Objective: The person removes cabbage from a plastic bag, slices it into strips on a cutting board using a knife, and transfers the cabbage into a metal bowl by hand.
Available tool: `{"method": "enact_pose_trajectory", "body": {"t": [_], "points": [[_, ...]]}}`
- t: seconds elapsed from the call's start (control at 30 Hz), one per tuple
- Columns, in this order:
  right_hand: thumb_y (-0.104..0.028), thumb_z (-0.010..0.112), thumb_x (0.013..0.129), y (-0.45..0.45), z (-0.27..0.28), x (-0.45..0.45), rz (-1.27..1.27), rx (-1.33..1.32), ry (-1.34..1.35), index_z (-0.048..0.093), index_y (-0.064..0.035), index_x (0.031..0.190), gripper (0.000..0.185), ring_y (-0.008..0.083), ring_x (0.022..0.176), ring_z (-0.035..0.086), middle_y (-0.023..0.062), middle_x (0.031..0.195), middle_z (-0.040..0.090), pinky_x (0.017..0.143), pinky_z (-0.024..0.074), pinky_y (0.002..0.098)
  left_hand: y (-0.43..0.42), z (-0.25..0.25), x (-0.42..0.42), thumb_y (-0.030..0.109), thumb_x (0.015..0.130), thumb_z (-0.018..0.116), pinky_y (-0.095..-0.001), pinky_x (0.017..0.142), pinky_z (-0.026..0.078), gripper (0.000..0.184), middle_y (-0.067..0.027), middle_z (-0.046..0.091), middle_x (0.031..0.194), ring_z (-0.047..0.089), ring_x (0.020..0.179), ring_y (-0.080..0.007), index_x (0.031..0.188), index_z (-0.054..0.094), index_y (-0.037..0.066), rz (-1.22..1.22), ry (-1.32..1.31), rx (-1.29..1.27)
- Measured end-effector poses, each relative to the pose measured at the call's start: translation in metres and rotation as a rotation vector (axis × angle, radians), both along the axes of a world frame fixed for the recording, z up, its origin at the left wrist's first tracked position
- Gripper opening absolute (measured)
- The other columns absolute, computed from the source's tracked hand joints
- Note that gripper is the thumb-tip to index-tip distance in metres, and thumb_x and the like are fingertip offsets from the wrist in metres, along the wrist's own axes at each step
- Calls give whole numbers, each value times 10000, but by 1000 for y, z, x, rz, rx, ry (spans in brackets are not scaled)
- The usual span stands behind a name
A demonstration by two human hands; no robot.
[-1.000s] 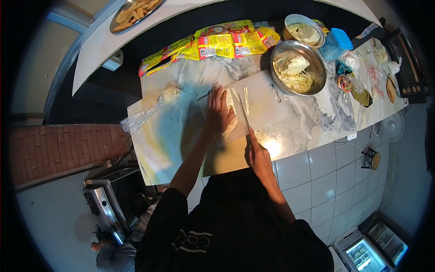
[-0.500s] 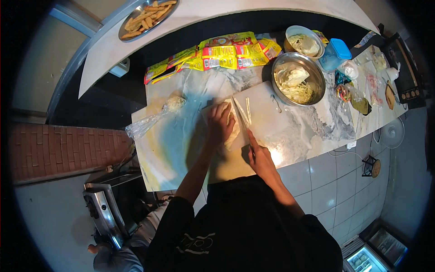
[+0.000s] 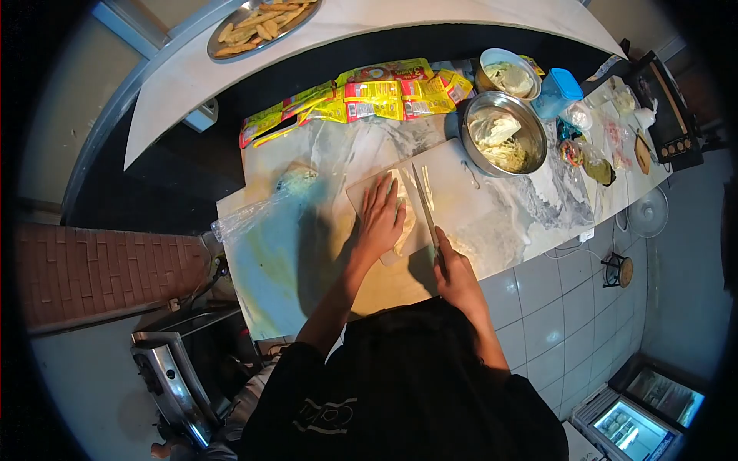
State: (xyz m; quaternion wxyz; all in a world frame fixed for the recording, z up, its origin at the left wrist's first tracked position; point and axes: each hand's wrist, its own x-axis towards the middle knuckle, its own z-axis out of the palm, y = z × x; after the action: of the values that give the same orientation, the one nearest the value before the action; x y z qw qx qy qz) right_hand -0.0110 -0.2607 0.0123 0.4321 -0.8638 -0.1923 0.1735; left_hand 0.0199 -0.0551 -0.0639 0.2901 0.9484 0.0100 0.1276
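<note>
While our left hand (image 3: 380, 226) lies flat, fingers spread, on the pale, cabbage-like piece (image 3: 407, 230) mid-frame, our right hand (image 3: 459, 276) grips a long metal knife (image 3: 425, 203). Slicing seems underway; the next cut needs tucked fingertips.

Fisheye curve, black corners, tabletop (image 3: 307, 261) shadows (soft)

L hand (image 3: 382, 221) lies palm down, fingers extended toward the far side & slightly parted, thumb out to the right; bare L forearm (image 3: 335, 307) slants in from near left. R hand (image 3: 457, 275), a bit nearer, curls in a grip, w/ bare R forearm (image 3: 487, 336) angling in from near right.
</note>
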Motion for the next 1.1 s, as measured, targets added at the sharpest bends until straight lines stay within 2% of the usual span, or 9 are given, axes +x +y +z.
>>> {"method": "enact_pose_trajectory", "body": {"t": [0.03, 0.23, 0.6, 0.73, 0.83, 0.9, 1.1], "points": [[58, 555, 811, 0, 4, -1, -1, -3, -1, 322, -41, 1493, 727, 401, 724, 616, 238, 774, 604, 688, 483, 431, -2, -5, -1, 237, 963, 463, -548, 1176, 141, 569, -214, 296, 1550, 235, 1456, -372, 1437, 375, -63, -22, 109, -34], [80, 546, 793, 7, 17, 0, 76, -145, 0, 308, -20, 1493, 746, 408, 779, 616, 249, 846, 623, 730, 477, 452, -9, -21, -3, 265, 914, 479, -547, 1179, 111, 680, -259, 264, 1553, 219, 1463, -368, 1457, 301, -102, -12, 20, 124], [78, 553, 780, 25, 13, 13, 84, -146, 19, 295, 4, 1486, 755, 460, 797, 610, 293, 889, 630, 737, 466, 490, -1, -19, 0, 226, 862, 503, -527, 1171, 144, 706, -232, 283, 1554, 240, 1453, -368, 1463, 304, -86, -19, 17, 89], [82, 562, 767, 26, 16, 13, 80, -164, -2, 286, -1, 1492, 780, 439, 764, 615, 273, 842, 630, 723, 473, 478, 4, -20, 6, 207, 863, 508, -512, 1159, 176, 666, -228, 329, 1533, 279, 1434, -382, 1442, 354, -85, -19, 37, 63], [74, 586, 773, 26, 18, 15, 113, -213, 128, 257, 9, 1498, 799, 473, 854, 612, 305, 906, 615, 784, 480, 514, 3, -20, 10, 205, 862, 514, -506, 1152, 189, 650, -234, 345, 1522, 294, 1427, -383, 1424, 381, -92, -18, 8, 96], [120, 564, 703, 25, 10, 13, 93, -197, 36, 283, -24, 1503, 860, 386, 717, 620, 214, 764, 622, 697, 478, 454, 2, -20, 11, 203, 860, 516, -505, 1150, 191, 650, -235, 349, 1520, 294, 1427, -385, 1423, 382, -93, -12, -7, 90], [130, 559, 691, 26, 6, 12, 103, -172, 18, 284, -29, 1504, 873, 398, 733, 622, 217, 785, 633, 700, 479, 462, 1, -19, 14, 192, 856, 515, -520, 1141, 202, 645, -230, 354, 1519, 290, 1424, -403, 1424, 387, -86, -5, -29, 113]]}}
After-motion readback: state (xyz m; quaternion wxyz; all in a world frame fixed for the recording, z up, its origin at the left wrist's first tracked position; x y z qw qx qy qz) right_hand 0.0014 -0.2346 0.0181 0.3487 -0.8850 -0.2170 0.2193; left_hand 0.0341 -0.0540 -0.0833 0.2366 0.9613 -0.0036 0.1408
